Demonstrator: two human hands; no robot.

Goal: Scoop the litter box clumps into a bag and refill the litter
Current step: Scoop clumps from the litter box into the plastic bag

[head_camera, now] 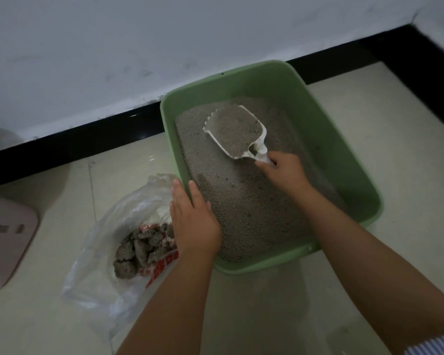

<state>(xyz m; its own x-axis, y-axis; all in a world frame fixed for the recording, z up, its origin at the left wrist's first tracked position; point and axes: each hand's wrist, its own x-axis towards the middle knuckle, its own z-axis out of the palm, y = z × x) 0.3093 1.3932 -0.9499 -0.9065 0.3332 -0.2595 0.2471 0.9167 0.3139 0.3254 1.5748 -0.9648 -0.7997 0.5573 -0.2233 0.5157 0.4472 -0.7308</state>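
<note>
A white slotted scoop [237, 133] — heaped with grainy grey litter [241, 201] — is gripped by the right hand [283, 170] at its handle. The green litter box [331, 129] rim is grasped by the left hand [194, 219]; lumpy clumps [139, 249] lie bagged at eight o'clock.

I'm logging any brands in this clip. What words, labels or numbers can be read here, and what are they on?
Nothing can be quoted.
Plastic bag: red print along its lower edge, crumpled and partly hidden by the left hand; unreadable.
Pink object at the left edge: dark marks, too blurred to read.
Litter box and scoop: no text visible.
</note>
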